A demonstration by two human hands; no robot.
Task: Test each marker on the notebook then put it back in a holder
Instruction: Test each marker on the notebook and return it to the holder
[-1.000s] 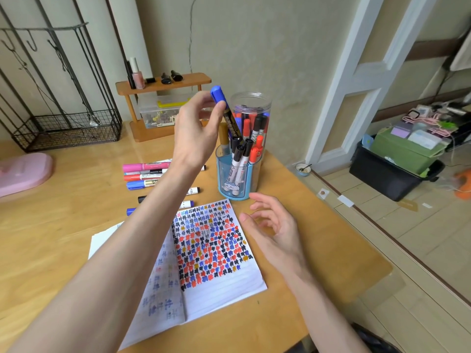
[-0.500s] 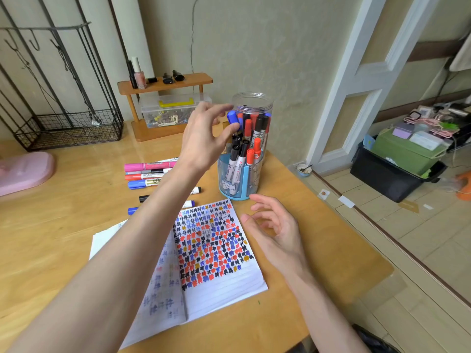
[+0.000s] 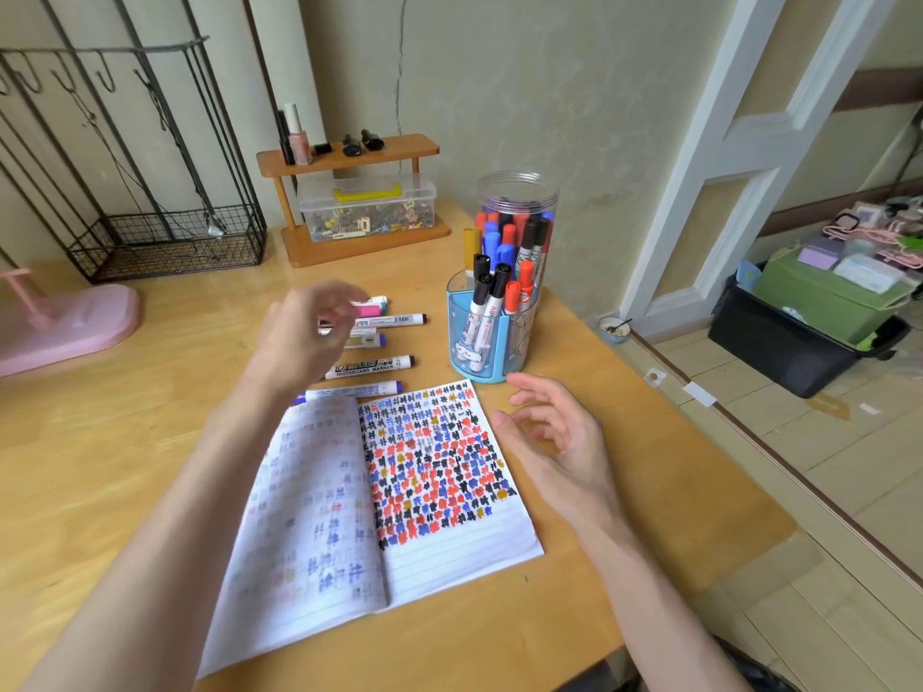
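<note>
An open notebook (image 3: 439, 536), its right page full of coloured test marks, lies on the wooden table (image 3: 130, 442). Behind it stands a blue holder (image 3: 517, 364) packed with markers, and behind that a clear jar (image 3: 519, 192) with more. Several loose markers (image 3: 379, 364) lie left of the holder. My left hand (image 3: 304, 337), blurred by motion, hovers over those loose markers with loosely curled fingers and holds nothing that I can make out. My right hand (image 3: 554, 437) is relaxed and empty, beside the notebook's right edge, just in front of the holder.
A small wooden shelf (image 3: 349, 152) with little bottles stands over a clear plastic box (image 3: 369, 212) at the back. A black wire rack (image 3: 165, 242) and a pink object (image 3: 65, 322) are on the left. The table's edge drops to the floor at right.
My left hand put the blue marker into the holder, let go of it and swung down and left to the loose markers. My right hand stayed where it was.
</note>
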